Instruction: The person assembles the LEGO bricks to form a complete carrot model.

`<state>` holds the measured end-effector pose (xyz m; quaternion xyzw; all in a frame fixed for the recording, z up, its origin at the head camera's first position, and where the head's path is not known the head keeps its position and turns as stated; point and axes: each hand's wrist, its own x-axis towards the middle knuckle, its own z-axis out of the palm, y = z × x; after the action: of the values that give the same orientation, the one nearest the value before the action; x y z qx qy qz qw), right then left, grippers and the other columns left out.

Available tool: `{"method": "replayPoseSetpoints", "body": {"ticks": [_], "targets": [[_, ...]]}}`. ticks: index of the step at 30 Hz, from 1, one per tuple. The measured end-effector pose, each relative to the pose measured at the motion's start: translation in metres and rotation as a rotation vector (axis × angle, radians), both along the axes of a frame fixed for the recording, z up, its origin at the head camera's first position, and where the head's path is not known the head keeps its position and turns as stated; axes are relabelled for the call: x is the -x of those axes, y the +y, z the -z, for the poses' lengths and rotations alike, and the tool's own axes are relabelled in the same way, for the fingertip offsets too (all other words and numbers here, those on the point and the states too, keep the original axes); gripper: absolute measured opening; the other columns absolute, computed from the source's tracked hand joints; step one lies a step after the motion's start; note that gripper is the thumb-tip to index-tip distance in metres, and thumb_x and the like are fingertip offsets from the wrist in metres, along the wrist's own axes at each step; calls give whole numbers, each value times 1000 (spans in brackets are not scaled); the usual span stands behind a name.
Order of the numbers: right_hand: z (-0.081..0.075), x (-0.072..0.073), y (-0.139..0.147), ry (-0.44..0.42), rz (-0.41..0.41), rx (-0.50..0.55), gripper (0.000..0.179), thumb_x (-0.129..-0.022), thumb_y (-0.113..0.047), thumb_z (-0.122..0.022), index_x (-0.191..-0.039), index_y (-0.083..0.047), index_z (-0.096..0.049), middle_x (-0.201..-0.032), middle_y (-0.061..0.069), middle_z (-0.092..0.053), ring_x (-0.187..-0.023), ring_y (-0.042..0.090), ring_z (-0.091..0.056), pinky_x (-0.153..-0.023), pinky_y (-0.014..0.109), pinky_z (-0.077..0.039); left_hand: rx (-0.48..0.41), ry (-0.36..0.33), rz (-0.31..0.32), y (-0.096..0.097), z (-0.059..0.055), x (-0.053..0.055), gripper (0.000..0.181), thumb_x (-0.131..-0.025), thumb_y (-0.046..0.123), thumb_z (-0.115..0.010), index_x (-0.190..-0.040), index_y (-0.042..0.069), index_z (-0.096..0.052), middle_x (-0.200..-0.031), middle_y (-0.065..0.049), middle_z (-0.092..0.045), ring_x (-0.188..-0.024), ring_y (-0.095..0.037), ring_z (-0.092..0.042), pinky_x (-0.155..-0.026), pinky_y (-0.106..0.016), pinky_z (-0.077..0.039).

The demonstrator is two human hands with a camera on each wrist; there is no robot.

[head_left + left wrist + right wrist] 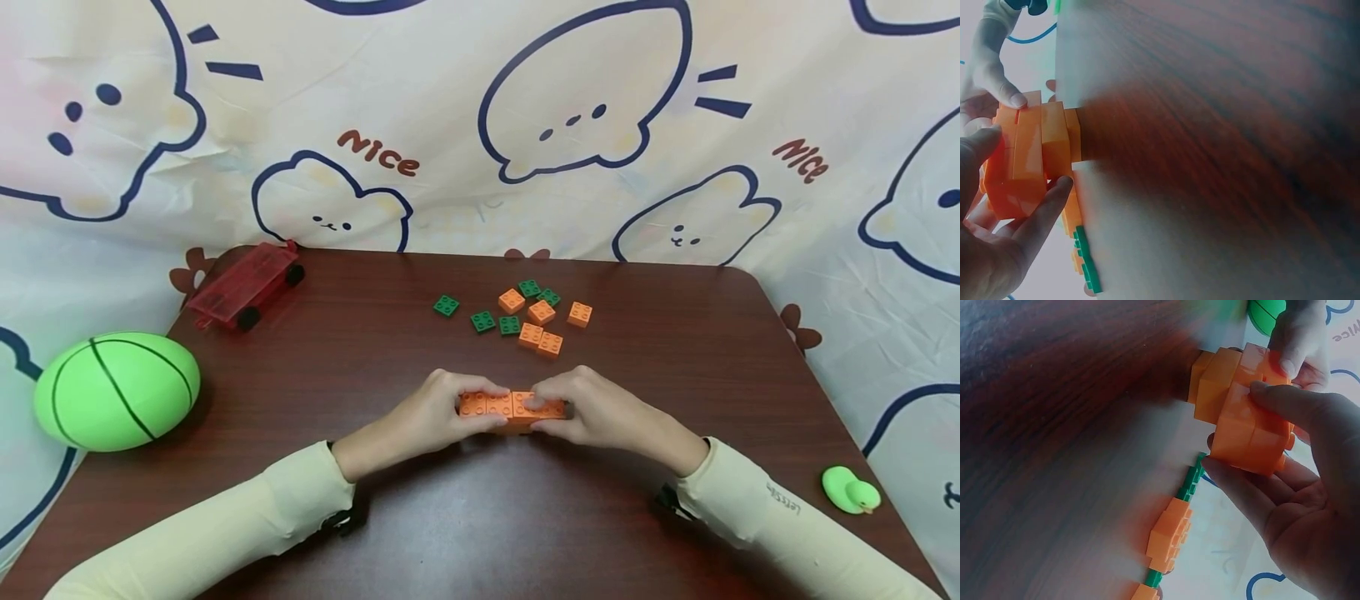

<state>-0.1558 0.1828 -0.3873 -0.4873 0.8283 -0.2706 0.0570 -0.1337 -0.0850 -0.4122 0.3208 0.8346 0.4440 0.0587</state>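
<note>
A stepped block of orange toy bricks [519,408] stands near the middle of the table, wider at the top than at its base. My left hand [438,408] grips the left end of its top layer between thumb and fingers. On the opposite end, my right hand [603,412] holds the same layer, thumb on the near side and fingers over the top and far side. Both wrist views show the stepped layers of the orange bricks [1055,140] narrowing toward the table. The fingers hide part of the studs.
Loose orange bricks [580,314] and green bricks [446,305] lie beyond the hands. A red translucent toy car [243,287] sits at the far left, a green ball [116,392] at the left edge, and a green toy duck [847,490] at the right.
</note>
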Motion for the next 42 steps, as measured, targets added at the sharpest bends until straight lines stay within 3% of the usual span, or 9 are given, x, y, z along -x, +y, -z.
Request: {"method": "replayPoseSetpoints", "body": {"ticks": [5,8,13,17,27,33,42], "targets": [[3,-2,0,60,18,7,17,-89,-20,-82,-104,-17,-75,-115,-1,-74,-97,9,-69,-83,27,-60,14,-7,-6,-2,-1,-1,33,-93,28,-78,-122,13,-75,-117,-7,-77,-72,3,-67,-73,-18,-57],[3,-4,-1,98,31,2,19,-88,-20,-83,-104,-16,-76,-121,2,-74,-101,12,-71,-84,28,-61,21,-11,-9,-3,-3,-1,33,-94,29,-78,-123,13,-75,-118,-7,-77,-68,4,-66,-74,-18,-57],[6,-2,1,77,-1,0,20,-87,-18,-84,-104,-17,-74,-109,-2,-75,-92,7,-67,-81,25,-60,19,-49,-11,-1,-4,-3,35,-94,30,-77,-124,14,-74,-119,-8,-76,-57,-2,-65,-72,-20,-57],[8,0,1,49,-31,7,18,-88,-15,-83,-102,-17,-71,-99,-6,-72,-85,5,-61,-76,21,-57,12,-52,-16,-1,-3,-4,35,-93,29,-78,-124,14,-74,-119,-8,-77,-59,-3,-66,-71,-21,-58],[-2,-1,-4,4,5,-53,14,-88,-15,-83,-92,-18,-69,-90,-8,-69,-76,5,-54,-68,17,-50,12,-54,-10,0,-3,-1,35,-93,29,-78,-124,14,-74,-118,-8,-77,-53,-2,-63,-68,-22,-58],[-2,-1,-3,11,-5,-38,13,-89,-14,-82,-95,-17,-71,-91,-7,-70,-76,4,-55,-69,17,-51,10,-37,-7,1,-3,-2,34,-93,29,-78,-123,14,-74,-116,-8,-77,-54,4,-61,-68,-22,-58],[1,-5,-1,13,46,-55,19,-87,-16,-83,-102,-18,-72,-101,-6,-73,-89,4,-64,-81,25,-59,20,-18,-15,0,-4,-2,32,-93,29,-79,-122,15,-75,-114,-5,-78,-56,4,-60,-69,-20,-57]]}}
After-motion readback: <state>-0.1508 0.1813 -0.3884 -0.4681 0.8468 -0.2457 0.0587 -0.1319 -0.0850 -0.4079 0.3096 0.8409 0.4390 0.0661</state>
